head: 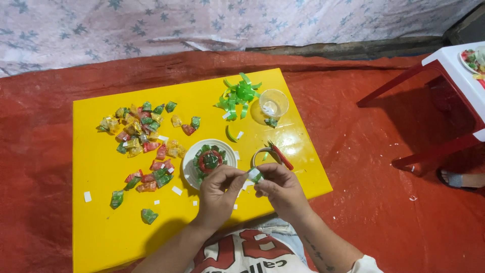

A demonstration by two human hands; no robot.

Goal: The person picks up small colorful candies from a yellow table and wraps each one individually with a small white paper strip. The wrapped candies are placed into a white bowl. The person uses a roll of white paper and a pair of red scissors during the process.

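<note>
Two hands meeting over near edge of yellow surface (101,167), left hand (218,188) and right hand (281,188) both pinching one small green wrapped piece with white tab (255,175) between fingertips, fingers clamped on it from either side. Hovering just in front of white plate (191,169) carrying round red-and-green wrapper rosette (209,160). Lying just beside right hand: tape roll (264,153) and red-handled scissors (279,154), touching or overlapping each other. Sitting farther back: green ribbon bow (238,95) next to clear plastic cup (273,102). Spreading across left half of surface: loose pile of red, green and yellow wrapped candies (141,134), with small white paper scraps (88,196) scattered around. Resting on red floor covering (384,202); white-topped red stool (454,71) standing at right, well apart.
</note>
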